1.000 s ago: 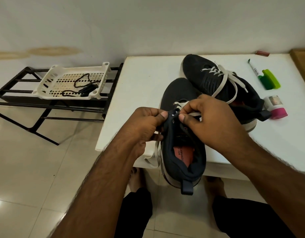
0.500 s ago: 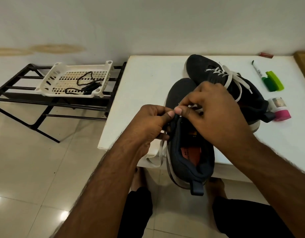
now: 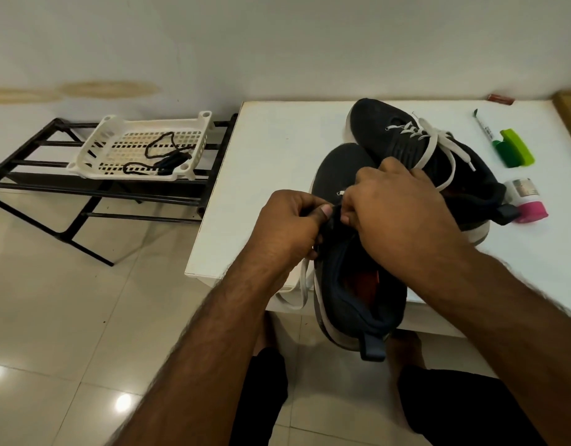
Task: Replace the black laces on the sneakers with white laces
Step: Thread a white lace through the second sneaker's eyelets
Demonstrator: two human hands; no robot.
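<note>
My left hand (image 3: pixel 290 226) pinches the near sneaker's (image 3: pixel 351 284) eyelet edge; my right hand (image 3: pixel 396 210) pinches its white lace (image 3: pixel 301 291) there.

No text can be read; print on the marker (image 3: pixel 484 129) beside the far sneaker (image 3: pixel 406 146) is too small.

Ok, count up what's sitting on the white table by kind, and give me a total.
Sneakers: 2, near and far
Marker pen: 1
Green clip: 1
Pink-capped bottle: 1
Small red thing at the back edge: 1
Total: 6
</note>
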